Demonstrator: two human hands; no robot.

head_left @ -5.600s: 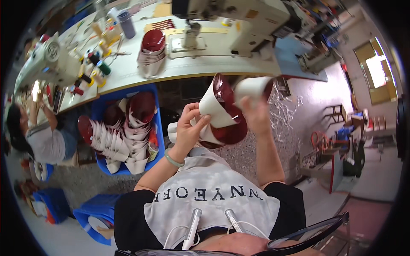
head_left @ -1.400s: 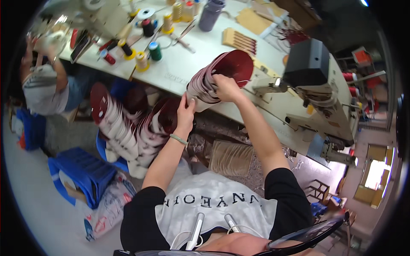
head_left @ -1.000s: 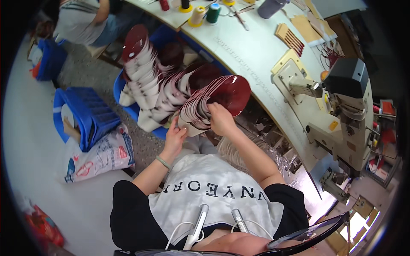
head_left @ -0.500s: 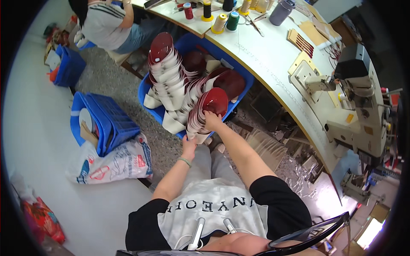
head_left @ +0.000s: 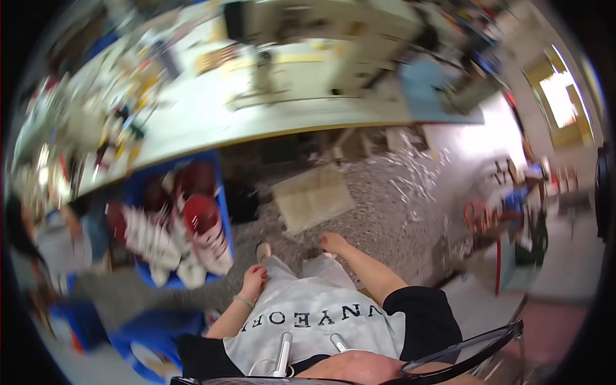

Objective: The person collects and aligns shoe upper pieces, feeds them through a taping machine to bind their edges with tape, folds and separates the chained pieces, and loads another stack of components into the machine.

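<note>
My left hand (head_left: pixel 255 281) hangs over my left thigh, its fingers loosely curled with nothing visible in them. Lower down by my right knee, my right hand (head_left: pixel 332 244) is closed, and nothing shows in it either; motion softens its outline. To the left of both hands stands a blue plastic crate (head_left: pixel 226 224). Nested stacks of curved pieces (head_left: pixel 204 215), glossy dark red inside and whitish outside, lean in it. Neither hand touches the crate or the stacks.
A long white worktable (head_left: pixel 192 122) runs across the far side, with a sewing machine (head_left: pixel 350 54) and blurred thread spools at its left. A flat beige sheet (head_left: pixel 313 197) lies on the speckled floor. Blue baskets (head_left: pixel 151 337) stand at lower left. Another person (head_left: pixel 64 247) sits at far left.
Both hands have let go of the front stack and drawn back toward my legs. My view has turned right, so the crate and stacks now appear farther left.
</note>
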